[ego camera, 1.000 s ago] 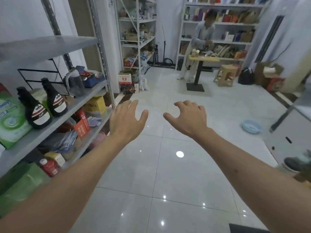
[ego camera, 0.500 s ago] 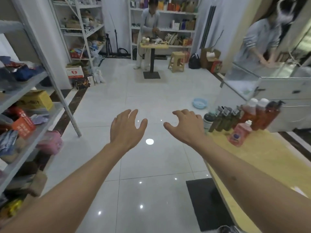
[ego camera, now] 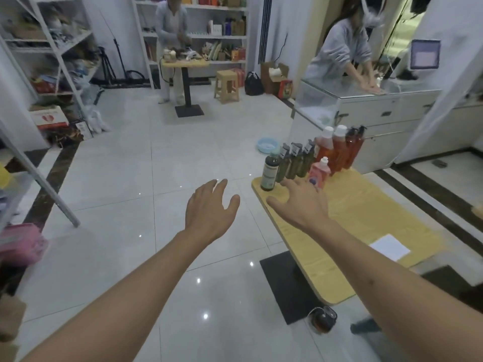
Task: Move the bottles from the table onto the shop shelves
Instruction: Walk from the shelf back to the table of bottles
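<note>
At far left, the shop shelves hold blurred goods, among them a pink pack. The left hand hovers over the floor tiles, fingers spread and empty, apart from the bottles. The right hand, also spread and empty, reaches over the yellow table; its fingertips lie just before the dark green bottle and pink bottle. Behind stand olive, orange and brown bottles in a row.
</note>
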A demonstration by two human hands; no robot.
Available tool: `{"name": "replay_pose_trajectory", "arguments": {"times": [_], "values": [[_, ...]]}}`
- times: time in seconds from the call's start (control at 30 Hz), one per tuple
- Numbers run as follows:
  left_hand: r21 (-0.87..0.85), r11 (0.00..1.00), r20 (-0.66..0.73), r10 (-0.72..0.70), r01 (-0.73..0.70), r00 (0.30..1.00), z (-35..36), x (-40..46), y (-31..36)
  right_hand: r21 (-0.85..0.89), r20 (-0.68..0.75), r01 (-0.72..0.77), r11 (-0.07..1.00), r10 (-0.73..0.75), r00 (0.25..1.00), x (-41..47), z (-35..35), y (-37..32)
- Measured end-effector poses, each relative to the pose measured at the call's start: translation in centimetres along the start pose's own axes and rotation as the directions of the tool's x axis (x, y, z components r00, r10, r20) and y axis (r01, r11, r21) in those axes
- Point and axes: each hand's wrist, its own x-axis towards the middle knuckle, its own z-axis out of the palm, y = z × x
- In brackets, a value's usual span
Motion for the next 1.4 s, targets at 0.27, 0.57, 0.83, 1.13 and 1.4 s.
{"name": "replay_pose_trajectory", "arguments": {"times": [0.27, 0.57, 0.83, 1.13, 1.4], "values": [[-0.030, 0.999, 0.043, -0.025, 0.026, 0.999, 5.1, 4.9, 5.8, 0.029, -0.002, 0.004, 1.000, -0.003, 1.000, 4.9, -0.3, 7.5], [-0.130, 0.980, 0.075, -0.139, 0.148, 0.987, 9.9, 10.5, 10.2, 0.100, 0.066, 0.040, 0.994, -0.047, 0.997, 12.0, 1.6, 12.9], [-0.142, 0.970, 0.101, -0.185, 0.198, 0.978, 12.8, 17.7, 10.4, 0.146, 0.150, 0.014, 0.989, -0.036, 0.988, 19.0, 4.2, 14.0], [-0.304, 0.921, 0.242, -0.174, 0.245, 0.955, 16.6, 28.8, 8.8, 0.268, 0.259, -0.085, 0.960, 0.013, 0.966, 28.2, 9.8, 13.3], [-0.429, 0.845, 0.401, -0.137, 0.318, 0.906, 18.0, 34.8, 7.2, 0.403, 0.279, -0.194, 0.894, 0.082, 0.957, 34.1, 14.6, 9.5]]}}
